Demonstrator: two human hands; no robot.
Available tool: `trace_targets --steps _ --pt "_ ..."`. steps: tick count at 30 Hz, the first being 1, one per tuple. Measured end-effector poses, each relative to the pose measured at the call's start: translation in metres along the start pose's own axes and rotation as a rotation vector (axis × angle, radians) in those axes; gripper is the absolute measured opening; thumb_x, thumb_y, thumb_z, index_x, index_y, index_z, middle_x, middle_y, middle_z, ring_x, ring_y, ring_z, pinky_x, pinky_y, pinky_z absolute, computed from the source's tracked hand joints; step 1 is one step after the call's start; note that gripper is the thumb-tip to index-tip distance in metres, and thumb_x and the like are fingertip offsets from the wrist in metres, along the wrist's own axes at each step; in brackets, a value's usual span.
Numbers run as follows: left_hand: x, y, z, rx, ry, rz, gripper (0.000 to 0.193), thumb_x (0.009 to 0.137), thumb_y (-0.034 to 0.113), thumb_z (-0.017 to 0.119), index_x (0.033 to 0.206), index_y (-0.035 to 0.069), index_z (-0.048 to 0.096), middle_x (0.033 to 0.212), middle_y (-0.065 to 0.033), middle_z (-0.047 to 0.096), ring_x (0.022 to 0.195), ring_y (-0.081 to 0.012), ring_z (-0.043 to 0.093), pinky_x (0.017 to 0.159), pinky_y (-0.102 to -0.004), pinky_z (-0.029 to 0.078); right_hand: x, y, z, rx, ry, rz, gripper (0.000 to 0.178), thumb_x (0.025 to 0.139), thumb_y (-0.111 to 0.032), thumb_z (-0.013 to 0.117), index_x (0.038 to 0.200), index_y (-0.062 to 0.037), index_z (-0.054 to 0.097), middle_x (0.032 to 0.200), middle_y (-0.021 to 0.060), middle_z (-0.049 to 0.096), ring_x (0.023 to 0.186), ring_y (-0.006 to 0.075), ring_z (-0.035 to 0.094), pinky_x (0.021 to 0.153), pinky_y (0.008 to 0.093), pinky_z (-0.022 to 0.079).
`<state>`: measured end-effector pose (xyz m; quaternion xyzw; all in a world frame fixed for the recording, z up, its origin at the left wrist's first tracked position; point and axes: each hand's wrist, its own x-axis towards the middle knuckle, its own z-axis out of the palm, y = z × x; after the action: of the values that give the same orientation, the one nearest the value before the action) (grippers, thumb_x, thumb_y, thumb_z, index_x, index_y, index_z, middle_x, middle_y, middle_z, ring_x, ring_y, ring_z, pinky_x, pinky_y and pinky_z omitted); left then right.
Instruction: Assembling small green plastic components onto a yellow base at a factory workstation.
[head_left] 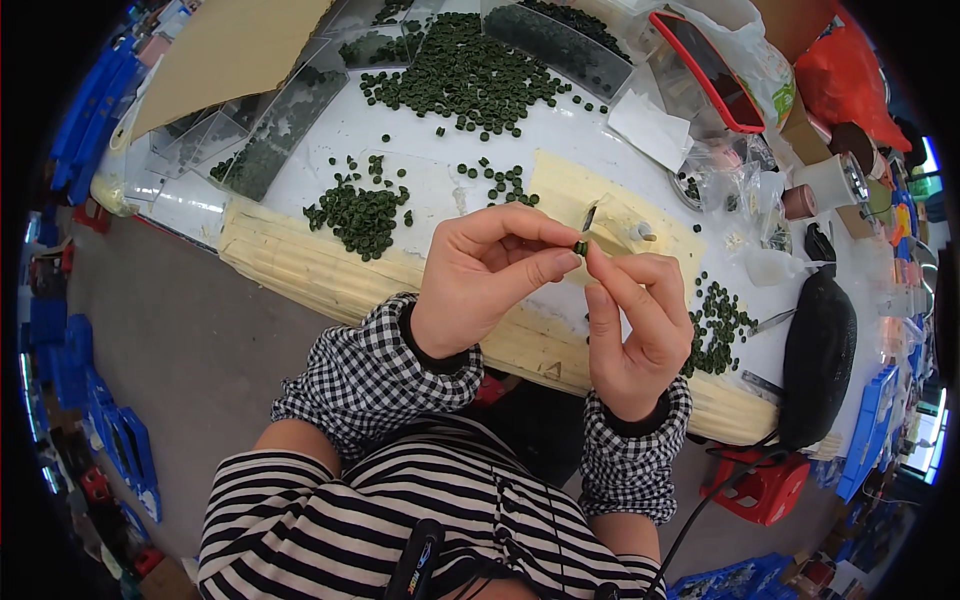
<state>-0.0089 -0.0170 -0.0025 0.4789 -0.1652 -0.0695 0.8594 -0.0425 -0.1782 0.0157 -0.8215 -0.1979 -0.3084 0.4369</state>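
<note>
Between the thumb and forefinger of my left hand (480, 275) is a small dark green round piece (581, 248), pinched at the fingertips. My right hand (640, 315) meets it from the other side; its forefinger tip touches the piece, its thumb stands apart and the other fingers are loosely curled. Just behind the hands, a small cream-coloured fixture (617, 222) with a blade-like dark slot sits on a yellowish sheet (555, 180). Loose green pieces (360, 215) lie in a pile left of my left hand. More green pieces (718, 325) are scattered right of my right hand.
A large heap of green pieces (455, 75) spreads at the back, among clear plastic boxes (285, 130) and under a cardboard sheet (225, 60). A red-edged phone (708, 75), a white paper (648, 128) and a black padded object (820, 350) are on the right. Cream padding (300, 265) covers the table's front edge.
</note>
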Motion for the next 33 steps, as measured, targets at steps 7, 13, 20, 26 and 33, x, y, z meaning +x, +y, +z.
trace_targets --steps 7,13,20,26,33 --pt "-0.0010 0.0018 0.0015 -0.033 0.047 -0.064 0.019 0.084 -0.007 0.067 0.103 -0.003 0.067 0.096 -0.0074 0.065 0.087 -0.0117 0.063 0.078 -0.0234 0.053 0.0005 0.0008 -0.0006 0.005 -0.012 -0.018 0.033 0.073 0.003 0.073 0.106 -0.0031 0.073 0.083 0.0055 0.061 0.076 0.0213 0.055 0.068 0.0306 0.044" --pt "-0.0001 -0.0032 -0.0024 0.022 0.006 0.035 0.018 0.084 -0.008 0.067 0.100 -0.003 0.069 0.096 -0.0088 0.066 0.087 -0.0127 0.063 0.078 -0.0241 0.054 0.0005 0.0005 -0.0005 -0.005 -0.016 -0.021 0.033 0.073 0.003 0.073 0.106 -0.0030 0.073 0.083 0.0053 0.061 0.076 0.0214 0.055 0.067 0.0306 0.044" --pt "-0.0007 -0.0034 -0.0033 0.262 -0.008 0.192 0.021 0.082 -0.014 0.065 0.099 -0.002 0.069 0.098 -0.0105 0.064 0.089 -0.0152 0.063 0.078 -0.0243 0.054 0.0003 0.0007 -0.0011 0.005 -0.036 -0.024 0.034 0.073 0.003 0.073 0.106 -0.0029 0.072 0.084 0.0059 0.062 0.076 0.0221 0.056 0.068 0.0314 0.045" --pt "-0.0013 -0.0019 -0.0017 0.296 0.006 0.204 0.021 0.081 -0.010 0.068 0.099 -0.001 0.071 0.094 -0.0094 0.066 0.087 -0.0155 0.063 0.076 -0.0255 0.052 0.0003 0.0014 -0.0029 0.012 -0.053 -0.027 0.034 0.073 0.003 0.073 0.107 -0.0026 0.072 0.084 0.0065 0.062 0.075 0.0221 0.056 0.067 0.0313 0.045" --pt "-0.0016 -0.0035 -0.0027 0.358 0.002 0.226 0.021 0.080 -0.011 0.068 0.099 -0.001 0.071 0.093 -0.0101 0.067 0.086 -0.0160 0.064 0.076 -0.0256 0.052 -0.0003 -0.0001 -0.0045 0.006 -0.066 -0.001 0.034 0.073 0.004 0.073 0.107 -0.0024 0.072 0.084 0.0071 0.062 0.074 0.0219 0.056 0.066 0.0310 0.045"
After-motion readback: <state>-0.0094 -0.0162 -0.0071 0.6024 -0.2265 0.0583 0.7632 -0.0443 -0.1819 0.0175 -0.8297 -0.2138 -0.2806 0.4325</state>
